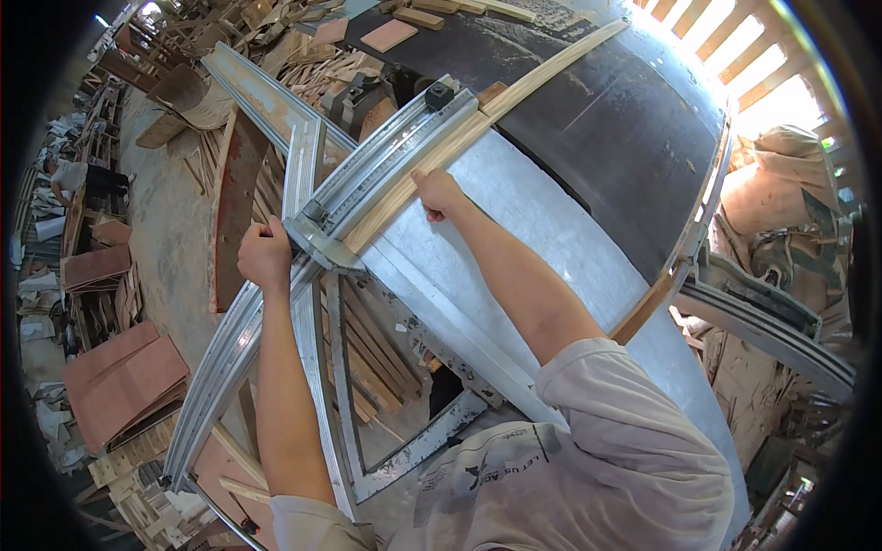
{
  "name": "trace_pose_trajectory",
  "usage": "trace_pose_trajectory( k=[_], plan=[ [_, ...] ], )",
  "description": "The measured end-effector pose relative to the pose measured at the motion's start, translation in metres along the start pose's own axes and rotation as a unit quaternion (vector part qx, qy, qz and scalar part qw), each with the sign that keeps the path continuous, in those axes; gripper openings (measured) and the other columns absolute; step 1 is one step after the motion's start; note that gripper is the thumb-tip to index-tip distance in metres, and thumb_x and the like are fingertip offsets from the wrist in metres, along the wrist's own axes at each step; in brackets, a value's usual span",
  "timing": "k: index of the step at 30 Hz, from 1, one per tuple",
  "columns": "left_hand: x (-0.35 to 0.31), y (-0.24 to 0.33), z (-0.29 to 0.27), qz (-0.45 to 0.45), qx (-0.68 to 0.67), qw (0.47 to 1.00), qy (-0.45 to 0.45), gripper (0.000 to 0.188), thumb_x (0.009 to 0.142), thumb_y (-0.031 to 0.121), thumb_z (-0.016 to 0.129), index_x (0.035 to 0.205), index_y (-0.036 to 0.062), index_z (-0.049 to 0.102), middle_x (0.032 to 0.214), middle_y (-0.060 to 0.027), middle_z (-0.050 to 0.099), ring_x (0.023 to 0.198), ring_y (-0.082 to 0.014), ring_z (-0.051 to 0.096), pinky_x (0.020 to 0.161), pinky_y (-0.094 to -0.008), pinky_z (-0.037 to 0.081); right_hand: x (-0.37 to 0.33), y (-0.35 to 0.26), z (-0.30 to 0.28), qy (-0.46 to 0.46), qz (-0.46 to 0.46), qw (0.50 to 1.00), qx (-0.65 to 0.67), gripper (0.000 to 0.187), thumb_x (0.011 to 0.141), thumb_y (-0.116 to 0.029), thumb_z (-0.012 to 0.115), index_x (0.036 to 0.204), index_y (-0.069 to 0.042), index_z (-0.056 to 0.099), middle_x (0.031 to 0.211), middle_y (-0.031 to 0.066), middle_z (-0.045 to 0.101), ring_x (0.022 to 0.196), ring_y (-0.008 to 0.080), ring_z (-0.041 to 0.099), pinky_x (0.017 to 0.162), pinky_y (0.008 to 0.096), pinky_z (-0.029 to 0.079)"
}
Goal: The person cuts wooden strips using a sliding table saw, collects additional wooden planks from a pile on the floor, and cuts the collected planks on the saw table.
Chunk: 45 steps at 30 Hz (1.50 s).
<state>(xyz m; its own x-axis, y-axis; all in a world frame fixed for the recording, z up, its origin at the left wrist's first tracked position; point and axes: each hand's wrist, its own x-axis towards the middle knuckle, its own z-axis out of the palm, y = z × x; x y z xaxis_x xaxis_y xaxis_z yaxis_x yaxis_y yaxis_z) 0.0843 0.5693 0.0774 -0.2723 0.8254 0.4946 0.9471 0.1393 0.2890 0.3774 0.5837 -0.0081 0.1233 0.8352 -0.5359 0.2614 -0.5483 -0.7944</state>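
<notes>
Wooden strip (432, 165): laid along the metal fence (395, 156) of the sliding table, long axis running up-right from the fence's near end; pressed down just beside the fence by the right hand (439, 195), fingers curled on it, while the fence's near end is gripped by the clenched left hand (265, 253).

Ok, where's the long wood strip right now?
In the head view, the long wood strip lies diagonally on the metal saw table, against the aluminium fence. The right hand presses on its near part; the left hand grips the fence's near end.
</notes>
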Motion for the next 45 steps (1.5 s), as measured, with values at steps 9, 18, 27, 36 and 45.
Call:
trace_pose_trajectory(
  k=[9,18,27,36,45],
  plan=[
    [-0.002,-0.006,-0.001,0.016,-0.039,0.999,-0.005,0.032,0.082,0.039,0.063,0.067,0.0102,0.063,0.070,-0.0119,0.066,0.067,-0.0352,0.064,0.061,-0.0461,0.049,-0.002,0.004,0.004,0.005,-0.003,1.000,0.002,0.065,0.100,-0.046,0.035,0.069,0.008,0.055,0.055,0.0143,0.056,0.041,0.0240,0.059,0.037,0.0376,0.047],
    [0.003,-0.007,-0.003,0.006,-0.040,0.999,-0.029,0.031,0.081,0.038,0.062,0.069,0.0098,0.063,0.072,-0.0141,0.067,0.071,-0.0377,0.064,0.065,-0.0466,0.049,-0.011,-0.009,0.006,0.010,0.012,1.000,0.001,0.063,0.098,-0.045,0.038,0.071,0.008,0.058,0.056,0.0154,0.058,0.043,0.0248,0.060,0.039,0.0379,0.049],
    [0.005,-0.011,0.001,0.096,-0.071,0.993,0.011,0.027,0.080,0.028,0.065,0.062,0.0087,0.061,0.064,-0.0117,0.062,0.061,-0.0333,0.061,0.057,-0.0432,0.046,-0.030,0.016,-0.004,0.148,0.017,0.975,0.165,0.039,0.089,-0.031,0.061,0.071,0.004,0.065,0.059,0.0117,0.063,0.043,0.0189,0.059,0.042,0.0339,0.050],
    [0.007,-0.004,0.005,0.064,-0.086,0.994,0.015,0.027,0.081,0.028,0.066,0.064,0.0071,0.061,0.065,-0.0113,0.061,0.061,-0.0333,0.060,0.057,-0.0432,0.045,-0.139,0.099,-0.194,0.134,0.087,0.957,-0.243,0.050,0.090,-0.042,0.061,0.065,0.001,0.064,0.054,0.0097,0.062,0.044,0.0138,0.061,0.041,0.0290,0.048],
    [0.001,-0.012,0.011,0.067,-0.097,0.993,-0.009,0.028,0.083,0.023,0.068,0.066,0.0029,0.057,0.065,-0.0112,0.058,0.058,-0.0308,0.057,0.055,-0.0398,0.043,0.107,-0.002,-0.244,0.260,-0.131,0.809,-0.511,0.053,0.080,-0.013,0.062,0.131,-0.011,0.047,0.133,0.0163,0.049,0.119,0.0354,0.051,0.096,0.0449,0.045]
  ],
)
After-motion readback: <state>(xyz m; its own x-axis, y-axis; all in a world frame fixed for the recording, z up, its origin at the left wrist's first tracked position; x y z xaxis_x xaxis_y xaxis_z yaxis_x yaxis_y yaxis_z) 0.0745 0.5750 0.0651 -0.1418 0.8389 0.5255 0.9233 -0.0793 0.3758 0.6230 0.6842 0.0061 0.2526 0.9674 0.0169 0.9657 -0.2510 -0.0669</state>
